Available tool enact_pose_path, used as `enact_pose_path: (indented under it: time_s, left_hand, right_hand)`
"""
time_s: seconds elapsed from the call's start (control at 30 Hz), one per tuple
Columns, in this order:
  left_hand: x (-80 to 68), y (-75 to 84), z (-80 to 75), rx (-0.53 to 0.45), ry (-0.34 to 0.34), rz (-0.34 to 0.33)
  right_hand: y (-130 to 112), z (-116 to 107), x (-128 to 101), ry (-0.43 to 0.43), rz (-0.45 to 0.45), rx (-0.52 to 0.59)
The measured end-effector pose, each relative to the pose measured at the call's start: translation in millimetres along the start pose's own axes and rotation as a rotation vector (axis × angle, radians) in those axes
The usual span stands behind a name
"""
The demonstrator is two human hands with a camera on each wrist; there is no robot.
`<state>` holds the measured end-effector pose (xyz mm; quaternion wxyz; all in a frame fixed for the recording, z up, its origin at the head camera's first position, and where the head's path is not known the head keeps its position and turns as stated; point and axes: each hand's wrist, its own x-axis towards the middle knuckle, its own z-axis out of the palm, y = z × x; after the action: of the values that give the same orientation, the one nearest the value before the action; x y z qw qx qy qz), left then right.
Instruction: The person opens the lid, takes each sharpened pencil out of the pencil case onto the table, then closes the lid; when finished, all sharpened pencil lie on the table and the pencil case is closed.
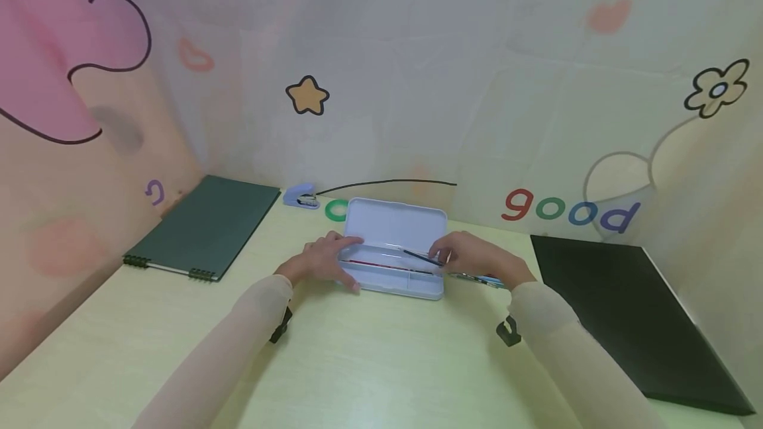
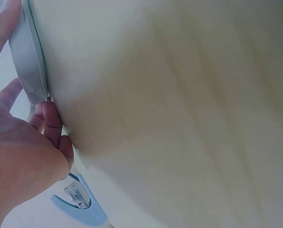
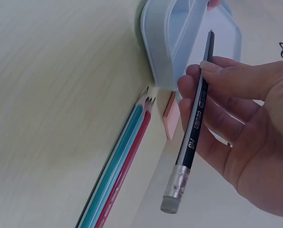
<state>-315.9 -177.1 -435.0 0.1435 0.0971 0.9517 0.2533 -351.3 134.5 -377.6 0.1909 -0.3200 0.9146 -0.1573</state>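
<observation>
A pale blue pencil case [image 1: 393, 281] lies with its lid up in the middle of the table. A thin red pencil [image 1: 381, 266] rests lengthwise inside it. My left hand [image 1: 322, 258] holds the case's left end, thumb at the front and the other fingers around the end. Between thumb and fingers, my right hand [image 1: 477, 258] pinches a black-and-silver pencil [image 3: 194, 121] with a grey eraser end. That pencil's tip points left over the right part of the case. Beside the case's right end lie several pencils [image 3: 120, 164], teal, red and dark.
A light blue stapler [image 1: 302, 196] and a green ring [image 1: 336, 210] are behind the case on the left. A dark green spiral sketchbook [image 1: 208, 227] lies far left, a large black board [image 1: 632, 316] at right. A pink flat piece [image 3: 170, 115] lies by the case.
</observation>
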Motion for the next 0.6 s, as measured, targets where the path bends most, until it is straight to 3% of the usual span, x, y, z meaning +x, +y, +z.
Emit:
enact_pose_path:
  time_s: [0.23,0.6]
  left_hand:
    - [-0.5,1.9,-0.3,-0.005,-0.005,-0.009]
    - [-1.5,3.6,-1.4,0.001,-0.001,-0.009]
  right_hand:
    - [22,-1,-14,-0.001,-0.056,-0.028]
    - [47,0,-41,0.042,0.01,0.017]
